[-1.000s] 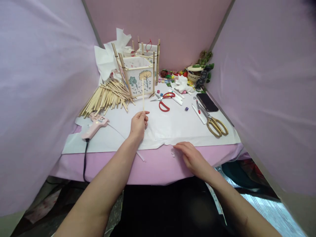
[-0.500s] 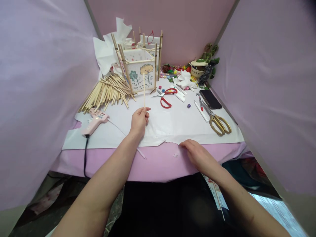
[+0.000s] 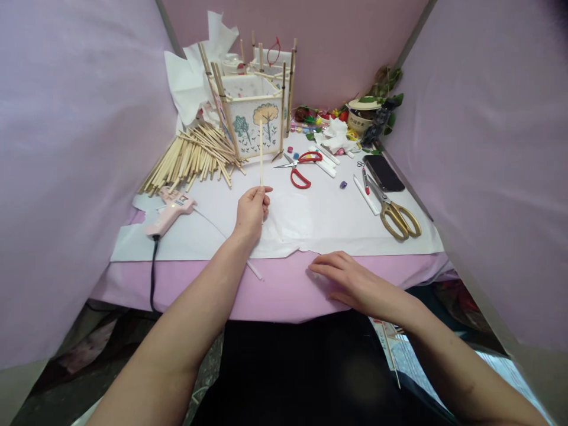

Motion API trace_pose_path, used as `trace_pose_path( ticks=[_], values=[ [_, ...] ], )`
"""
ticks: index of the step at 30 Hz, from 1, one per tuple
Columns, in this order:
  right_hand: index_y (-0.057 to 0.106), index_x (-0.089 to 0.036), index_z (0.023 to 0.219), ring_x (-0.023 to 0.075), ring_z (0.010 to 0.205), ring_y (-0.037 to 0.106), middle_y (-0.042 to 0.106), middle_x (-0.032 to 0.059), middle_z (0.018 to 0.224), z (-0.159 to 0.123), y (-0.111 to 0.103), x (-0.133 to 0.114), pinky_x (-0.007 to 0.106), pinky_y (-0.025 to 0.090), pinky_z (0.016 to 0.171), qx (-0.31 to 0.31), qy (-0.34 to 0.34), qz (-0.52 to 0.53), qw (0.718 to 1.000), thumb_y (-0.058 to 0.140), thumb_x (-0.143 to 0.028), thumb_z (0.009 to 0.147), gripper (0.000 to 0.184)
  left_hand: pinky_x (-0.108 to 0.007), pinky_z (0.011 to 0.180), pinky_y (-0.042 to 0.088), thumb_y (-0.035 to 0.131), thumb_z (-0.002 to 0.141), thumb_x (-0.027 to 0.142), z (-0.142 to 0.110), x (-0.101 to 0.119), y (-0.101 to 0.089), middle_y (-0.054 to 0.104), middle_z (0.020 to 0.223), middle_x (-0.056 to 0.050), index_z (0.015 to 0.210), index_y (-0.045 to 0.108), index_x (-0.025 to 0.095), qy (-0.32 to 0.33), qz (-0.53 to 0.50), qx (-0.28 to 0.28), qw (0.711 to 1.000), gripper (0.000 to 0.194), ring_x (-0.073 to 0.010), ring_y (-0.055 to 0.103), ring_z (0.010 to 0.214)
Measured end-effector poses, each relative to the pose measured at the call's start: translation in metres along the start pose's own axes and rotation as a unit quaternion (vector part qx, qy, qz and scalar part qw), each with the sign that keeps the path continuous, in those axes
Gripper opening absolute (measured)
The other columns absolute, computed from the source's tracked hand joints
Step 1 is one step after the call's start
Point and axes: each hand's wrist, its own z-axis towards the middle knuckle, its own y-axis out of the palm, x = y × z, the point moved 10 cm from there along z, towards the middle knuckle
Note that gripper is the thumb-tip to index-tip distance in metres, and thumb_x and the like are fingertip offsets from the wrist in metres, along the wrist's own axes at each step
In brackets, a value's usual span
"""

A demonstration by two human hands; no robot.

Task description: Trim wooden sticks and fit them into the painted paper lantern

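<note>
Between the thumb and fingers of my left hand (image 3: 252, 210) stands a thin wooden stick (image 3: 261, 154), pointing up and away from me. Behind its tip is a lantern-like frame of sticks (image 3: 255, 127) with white panels, the front one drawn with trees. My right hand (image 3: 346, 275) is at the pink cloth (image 3: 284, 290) along the front edge, fingers stretched and apart, holding nothing. A pink glue gun (image 3: 171, 214) lies left of my left hand, with a white glue stick (image 3: 254, 270) near my forearm. Red-handled scissors (image 3: 299, 168) lie open beyond my hands.
A pile of wooden sticks (image 3: 190, 157) lies at the left. At the right are gold-handled scissors (image 3: 399, 219), a black phone (image 3: 384, 173) and a white pen-like stick (image 3: 366, 195). Crumpled tissue (image 3: 332, 137) and a lidded bowl (image 3: 358, 118) stand at the back right.
My right hand has shifted slightly left over the pink cloth and its fingers have spread; small white bits there no longer show. My left hand still holds the stick. The view has tilted slightly.
</note>
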Motion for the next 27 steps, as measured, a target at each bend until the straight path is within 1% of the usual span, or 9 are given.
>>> trace_pose_path(
  ticks=[2,6,9,14,16,18,22,25,27],
  values=[
    [0.050,-0.031,0.129,0.0225,0.111,0.050,0.055,0.0046,0.124,0.004,0.003,-0.003,0.041,0.045,0.094,-0.023,-0.020,0.002,1.000,0.059,-0.008,0.078,0.056,-0.016,0.037,0.020,0.050,0.085,0.021,0.000,0.000,0.000,0.042,0.057,0.003,0.082,0.061,0.013,0.002,0.001,-0.001,1.000,0.014,-0.0039,0.031,0.041],
    [0.063,-0.027,0.109,0.0196,0.095,0.058,0.062,0.0040,0.107,0.014,0.007,0.000,0.035,0.048,0.083,-0.032,-0.022,0.004,0.999,0.055,-0.011,0.083,0.032,-0.017,0.037,0.021,0.049,0.086,0.022,-0.001,-0.001,-0.001,0.043,0.057,0.003,0.083,0.061,0.014,-0.001,0.011,0.005,1.000,0.015,-0.0044,0.031,0.041],
    [0.066,-0.025,0.094,0.0183,0.084,0.060,0.065,0.0038,0.094,0.016,0.007,0.006,0.032,0.048,0.076,-0.016,-0.003,0.002,1.000,0.052,-0.014,0.086,0.020,-0.017,0.037,0.021,0.048,0.086,0.020,-0.001,-0.001,0.000,0.043,0.057,0.003,0.082,0.061,0.014,-0.002,0.008,0.004,1.000,0.015,-0.0045,0.031,0.041],
    [0.067,-0.022,0.085,0.0177,0.076,0.059,0.065,0.0046,0.083,0.016,0.009,0.015,0.030,0.047,0.070,-0.005,0.021,-0.032,0.999,0.048,-0.017,0.089,0.020,-0.017,0.037,0.020,0.048,0.087,0.020,0.000,-0.001,0.001,0.043,0.057,0.003,0.081,0.061,0.014,0.002,0.007,-0.001,1.000,0.016,-0.0044,0.031,0.040],
    [0.067,-0.022,0.085,0.0174,0.076,0.060,0.065,0.0050,0.083,0.016,0.010,0.017,0.030,0.046,0.069,-0.001,0.017,-0.040,0.999,0.049,-0.017,0.089,0.019,-0.017,0.037,0.020,0.048,0.087,0.021,0.000,-0.001,0.000,0.043,0.057,0.003,0.081,0.061,0.014,0.002,0.007,0.001,1.000,0.016,-0.0044,0.031,0.040],
    [0.067,-0.021,0.088,0.0170,0.077,0.061,0.066,0.0048,0.086,0.015,0.011,0.017,0.029,0.047,0.070,0.006,0.003,-0.025,1.000,0.050,-0.018,0.089,0.018,-0.017,0.037,0.021,0.049,0.087,0.021,0.000,-0.002,0.000,0.043,0.056,0.003,0.080,0.061,0.015,-0.002,0.008,0.004,1.000,0.015,-0.0043,0.031,0.040],
    [0.067,-0.022,0.092,0.0166,0.081,0.062,0.066,0.0043,0.089,0.011,0.015,0.011,0.029,0.048,0.072,0.006,-0.012,-0.002,1.000,0.049,-0.019,0.090,0.018,-0.016,0.037,0.021,0.049,0.087,0.021,0.000,-0.002,0.001,0.043,0.057,0.003,0.081,0.061,0.015,-0.003,0.014,0.003,1.000,0.015,-0.0040,0.031,0.040],
    [0.066,-0.022,0.090,0.0170,0.080,0.060,0.065,0.0052,0.088,0.009,0.021,0.002,0.029,0.047,0.071,-0.001,-0.008,-0.032,0.999,0.047,-0.016,0.090,0.020,-0.017,0.036,0.020,0.048,0.087,0.020,0.000,-0.001,0.000,0.043,0.057,0.003,0.081,0.061,0.014,0.001,0.012,0.004,1.000,0.016,-0.0043,0.031,0.040],
    [0.065,-0.021,0.088,0.0173,0.077,0.058,0.063,0.0061,0.085,0.010,0.025,-0.002,0.029,0.045,0.068,-0.005,0.002,-0.078,0.997,0.046,-0.013,0.089,0.021,-0.017,0.036,0.020,0.048,0.087,0.020,0.000,-0.001,0.000,0.043,0.057,0.003,0.081,0.061,0.014,0.003,0.011,0.003,1.000,0.016,-0.0045,0.031,0.040]
  ],
)
